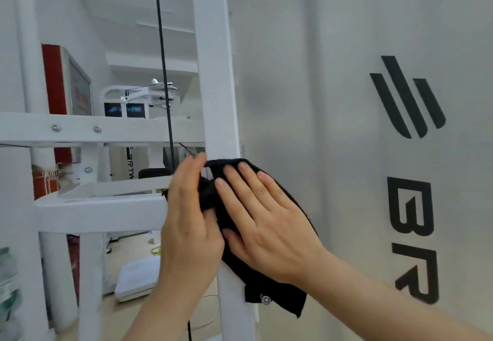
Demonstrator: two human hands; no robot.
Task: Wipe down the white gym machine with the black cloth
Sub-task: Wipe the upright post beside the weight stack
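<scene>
The post (217, 87) of the machine runs upright, straight ahead of both hands, so the wipe has to travel along it, up or down. The right hand (266, 220) presses the cloth (285, 298) flat on its front face with straight fingers, while the left hand (186, 220) grips the cloth's left edge beside the post. One cloth, one post, two hands.

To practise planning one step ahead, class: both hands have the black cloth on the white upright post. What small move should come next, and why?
Probably slide the black cloth a little up the white post. The right hand presses it flat on the front, the left hand grips it at the side, and bare post continues above.
</scene>
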